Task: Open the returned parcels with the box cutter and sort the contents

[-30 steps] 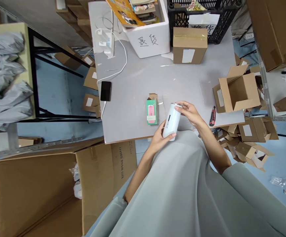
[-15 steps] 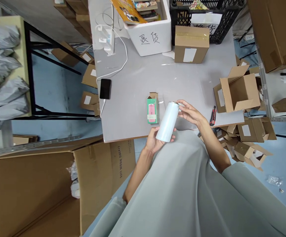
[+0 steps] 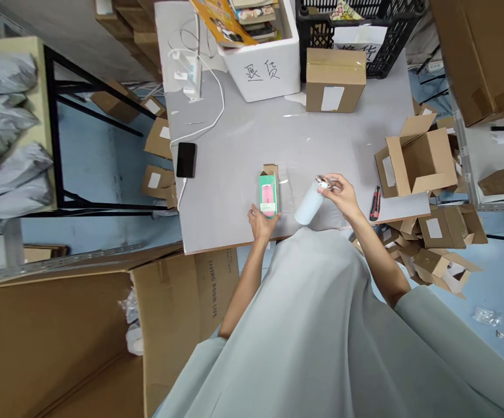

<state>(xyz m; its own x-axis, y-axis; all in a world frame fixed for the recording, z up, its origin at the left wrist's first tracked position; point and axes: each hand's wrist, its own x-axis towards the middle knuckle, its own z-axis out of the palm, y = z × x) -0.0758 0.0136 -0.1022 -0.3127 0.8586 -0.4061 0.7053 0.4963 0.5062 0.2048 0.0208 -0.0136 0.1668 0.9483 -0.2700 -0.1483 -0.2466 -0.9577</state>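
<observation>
A pale blue insulated bottle (image 3: 309,204) tilts over the table's front part, its shiny lid end up and to the right. My right hand (image 3: 339,193) is closed around the lid end. At the lower end of a small green box (image 3: 269,191) with a pink bottle printed on it is my left hand (image 3: 263,223). Its thumb and fingers are spread about the box's near corner, the thumb along the bottom edge. The box's brown top flap stands open at the far end. Clear plastic film (image 3: 285,184) lies beside the box.
A phone (image 3: 186,160) on a white cable lies left, a red and black box cutter (image 3: 375,203) right. Behind stand a white bin (image 3: 263,69) of books, a closed carton (image 3: 335,80) and a black crate (image 3: 382,67). An open carton (image 3: 426,157) sits at the right edge.
My left hand has let go of the bottle's base and moved left to the green box. My right hand has shifted the bottle slightly right, now gripping it by the lid end.
</observation>
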